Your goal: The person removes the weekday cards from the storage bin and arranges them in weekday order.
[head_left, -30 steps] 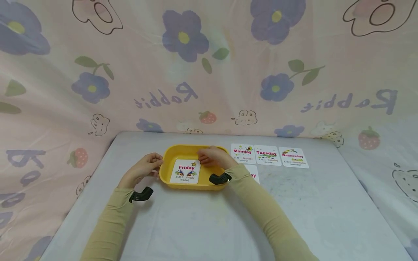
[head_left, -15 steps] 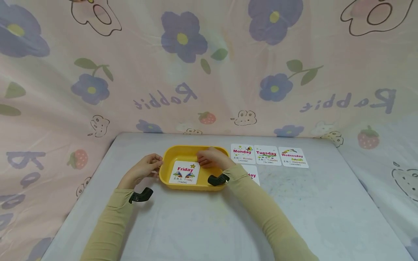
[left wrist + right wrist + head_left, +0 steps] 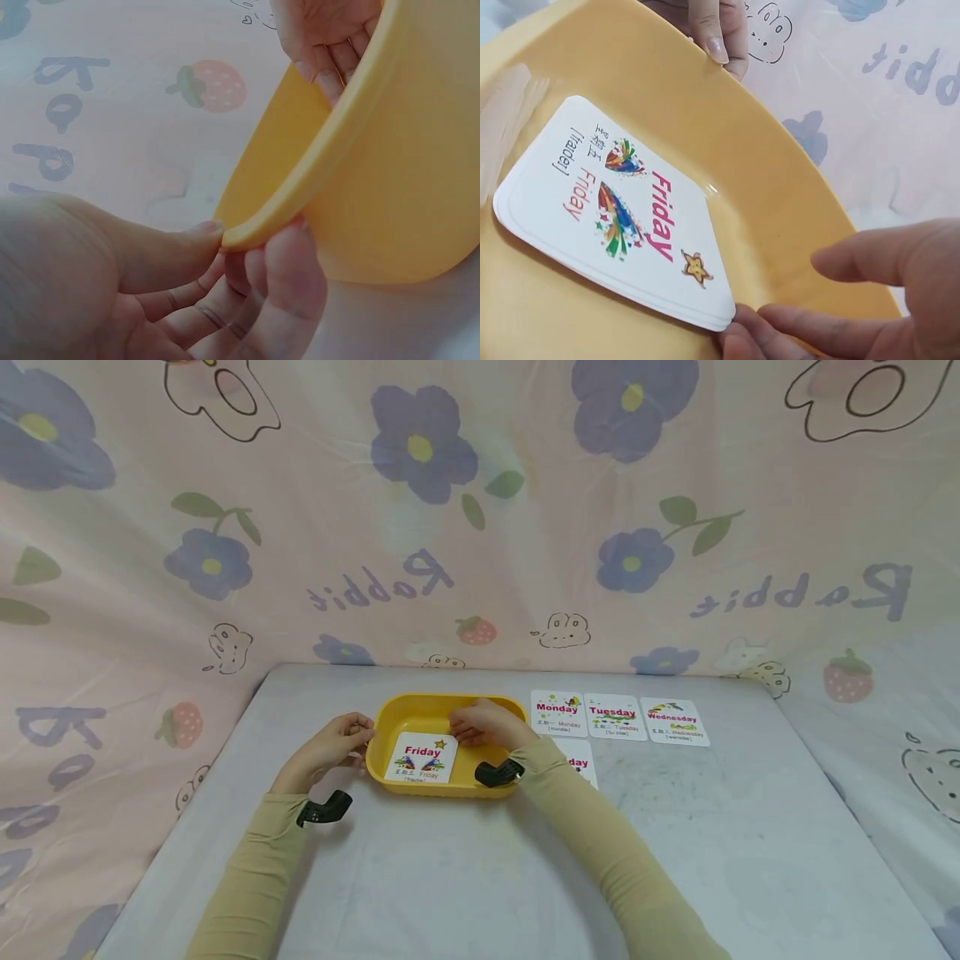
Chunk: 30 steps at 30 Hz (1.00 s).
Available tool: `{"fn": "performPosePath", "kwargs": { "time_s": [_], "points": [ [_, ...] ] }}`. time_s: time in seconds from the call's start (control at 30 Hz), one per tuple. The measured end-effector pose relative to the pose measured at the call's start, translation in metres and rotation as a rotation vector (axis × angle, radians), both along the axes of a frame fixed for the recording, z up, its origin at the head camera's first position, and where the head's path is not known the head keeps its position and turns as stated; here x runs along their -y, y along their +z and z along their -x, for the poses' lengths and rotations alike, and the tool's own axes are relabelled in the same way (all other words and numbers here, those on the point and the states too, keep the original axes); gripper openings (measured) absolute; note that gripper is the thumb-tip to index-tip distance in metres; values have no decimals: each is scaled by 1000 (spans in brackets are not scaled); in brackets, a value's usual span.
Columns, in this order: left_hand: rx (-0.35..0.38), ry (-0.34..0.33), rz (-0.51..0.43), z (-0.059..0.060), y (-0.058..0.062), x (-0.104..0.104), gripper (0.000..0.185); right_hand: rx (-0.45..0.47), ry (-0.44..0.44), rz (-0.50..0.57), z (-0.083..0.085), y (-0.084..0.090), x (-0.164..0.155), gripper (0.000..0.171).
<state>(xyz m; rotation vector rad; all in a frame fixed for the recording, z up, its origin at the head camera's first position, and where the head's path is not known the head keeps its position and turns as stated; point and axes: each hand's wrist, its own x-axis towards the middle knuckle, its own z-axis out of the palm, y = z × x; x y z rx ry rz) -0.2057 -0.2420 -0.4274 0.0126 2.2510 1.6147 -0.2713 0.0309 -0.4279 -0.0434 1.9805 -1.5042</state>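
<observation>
From the head view, a person in tan sleeves works at a grey table (image 3: 480,877). One yellow tray (image 3: 397,710) sits ahead of them, holding a card printed Friday (image 3: 422,758). The left hand (image 3: 330,747) grips the tray's left rim; the right hand (image 3: 487,725) reaches inside beside the card. Right of the tray lie three cards in a row: Monday (image 3: 558,713), Tuesday (image 3: 613,717), Wednesday (image 3: 673,721). A fourth card (image 3: 579,762) below them is partly hidden by the right arm.

The left wrist view alone shows the grip: thumb (image 3: 176,251) on top of the rim, curled fingers (image 3: 289,281) beneath, pinching it.

The right wrist view alone shows the Friday card is the top of a small stack, and the right fingertips (image 3: 739,341) touch its near corner. Whether they pinch it cannot be told.
</observation>
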Motion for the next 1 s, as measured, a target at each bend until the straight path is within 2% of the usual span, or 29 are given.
{"fn": "performPosePath", "kwargs": {
  "time_s": [0.27,0.63,1.0],
  "points": [
    [-5,-5,6,0,0,1,25,-26,26,-37,4,-2,-1,26],
    [-3,2,10,0,0,1,25,-38,45,-32,7,-2,1,20],
    [0,6,2,0,-1,0,24,-65,162,-60,3,2,-2,20]
  ]
}}
